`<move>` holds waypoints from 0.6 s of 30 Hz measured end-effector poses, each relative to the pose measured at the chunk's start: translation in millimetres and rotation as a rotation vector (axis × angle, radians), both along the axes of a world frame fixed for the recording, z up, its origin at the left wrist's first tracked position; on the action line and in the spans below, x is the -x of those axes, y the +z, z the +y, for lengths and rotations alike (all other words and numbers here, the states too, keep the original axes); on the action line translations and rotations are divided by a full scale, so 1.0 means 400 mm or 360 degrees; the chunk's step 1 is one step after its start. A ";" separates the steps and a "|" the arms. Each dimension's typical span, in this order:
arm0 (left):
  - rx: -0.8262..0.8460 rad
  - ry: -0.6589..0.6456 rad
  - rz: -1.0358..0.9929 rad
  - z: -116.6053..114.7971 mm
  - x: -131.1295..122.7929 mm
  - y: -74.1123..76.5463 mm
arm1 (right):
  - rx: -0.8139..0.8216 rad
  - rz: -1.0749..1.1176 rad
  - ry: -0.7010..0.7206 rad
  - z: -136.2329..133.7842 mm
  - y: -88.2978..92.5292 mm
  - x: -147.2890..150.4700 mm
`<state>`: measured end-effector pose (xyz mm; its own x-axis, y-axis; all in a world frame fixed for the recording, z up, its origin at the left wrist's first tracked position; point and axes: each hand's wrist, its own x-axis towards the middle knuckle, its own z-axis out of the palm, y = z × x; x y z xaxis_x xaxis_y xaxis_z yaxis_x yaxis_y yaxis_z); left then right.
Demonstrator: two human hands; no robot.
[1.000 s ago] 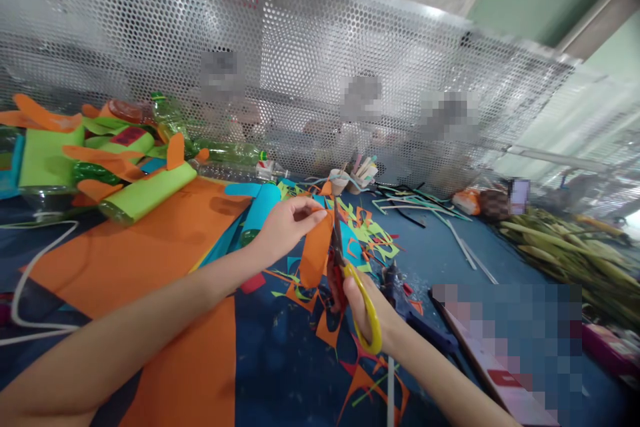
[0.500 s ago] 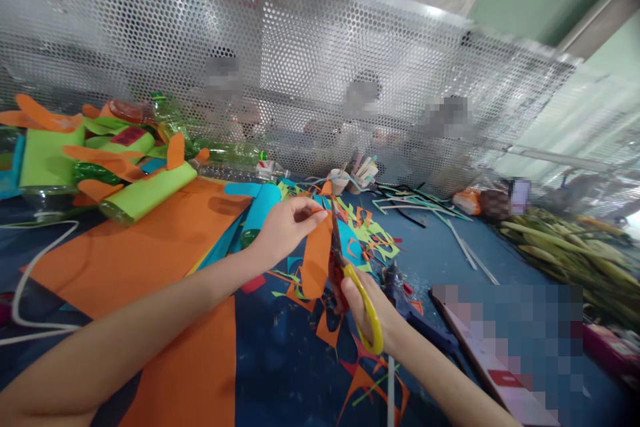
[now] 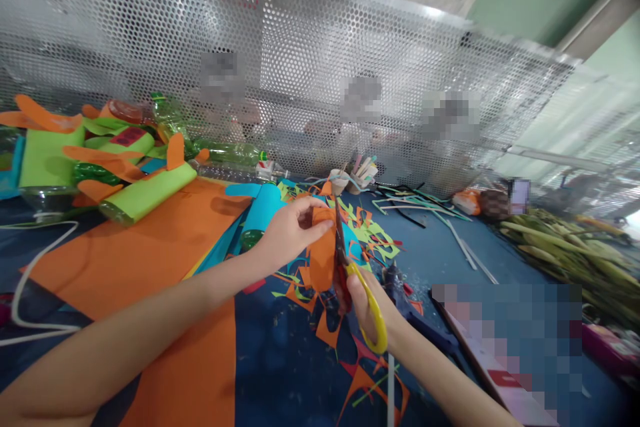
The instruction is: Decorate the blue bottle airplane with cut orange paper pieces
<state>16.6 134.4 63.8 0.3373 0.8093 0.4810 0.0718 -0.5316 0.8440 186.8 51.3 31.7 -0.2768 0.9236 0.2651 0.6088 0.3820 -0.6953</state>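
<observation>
My left hand (image 3: 289, 232) pinches a piece of orange paper (image 3: 321, 255) and holds it upright above the table. My right hand (image 3: 370, 310) is wrapped round the yellow handles of a pair of scissors (image 3: 350, 265), whose blades point up along the paper's right edge. Orange, green and blue paper scraps (image 3: 373, 235) lie on the blue table (image 3: 285, 367) under and behind both hands.
Large orange sheets (image 3: 130, 250) cover the table at left. Plastic bottles wrapped in green and orange paper (image 3: 145, 193) lie at the far left, a blue roll (image 3: 260, 208) beside them. A perforated metal screen (image 3: 300, 73) stands behind, with people beyond it. Green stalks (image 3: 565, 247) lie at right.
My left hand has turned the orange paper and drawn it lower and closer. The scissors have shifted slightly down and to the right along the paper's edge.
</observation>
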 end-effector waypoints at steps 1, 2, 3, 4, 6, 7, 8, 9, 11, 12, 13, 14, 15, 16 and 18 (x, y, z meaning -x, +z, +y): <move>0.0009 -0.0009 -0.0016 -0.001 -0.001 -0.001 | 0.0006 -0.0004 -0.0010 0.001 -0.002 -0.002; 0.0018 -0.0014 -0.0027 -0.001 -0.002 -0.001 | 0.0015 0.0000 -0.0018 0.002 -0.005 -0.003; 0.0031 -0.0020 -0.0035 -0.002 -0.004 -0.001 | 0.0026 0.0009 -0.0020 0.003 -0.008 -0.005; 0.0051 -0.0031 -0.0044 -0.002 -0.004 0.000 | 0.0035 0.0019 -0.0015 0.004 -0.010 -0.006; 0.0099 -0.0064 -0.0070 -0.001 -0.005 0.002 | 0.0035 0.0036 0.0001 0.005 -0.012 -0.007; 0.0120 -0.0082 -0.0092 -0.001 -0.005 0.003 | 0.0023 0.0035 0.0009 0.006 -0.012 -0.007; 0.0137 -0.0100 -0.0115 0.000 -0.005 0.004 | 0.0007 0.0028 0.0009 0.006 -0.011 -0.006; 0.0148 -0.0109 -0.0131 0.000 -0.005 0.005 | -0.0008 0.0019 0.0005 0.006 -0.009 -0.005; 0.0160 -0.0110 -0.0137 0.000 -0.004 0.006 | -0.0036 0.0007 -0.0013 0.006 -0.004 -0.002; 0.0163 -0.0105 -0.0130 0.000 -0.004 0.006 | -0.0041 0.0001 -0.0026 0.006 -0.002 -0.001; 0.0164 -0.0100 -0.0121 -0.001 -0.003 0.006 | -0.0043 -0.0004 -0.0040 0.006 -0.001 0.000; 0.0164 -0.0096 -0.0115 -0.001 -0.003 0.005 | -0.0038 -0.0008 -0.0047 0.006 0.000 0.001; 0.0167 -0.0097 -0.0117 -0.002 -0.003 0.005 | -0.0032 -0.0006 -0.0055 0.006 -0.001 0.002; 0.0173 -0.0101 -0.0128 -0.002 -0.003 0.004 | -0.0023 -0.0004 -0.0061 0.006 -0.004 0.001; 0.0190 -0.0117 -0.0157 -0.003 -0.003 0.004 | -0.0003 0.0011 -0.0072 0.008 -0.011 -0.001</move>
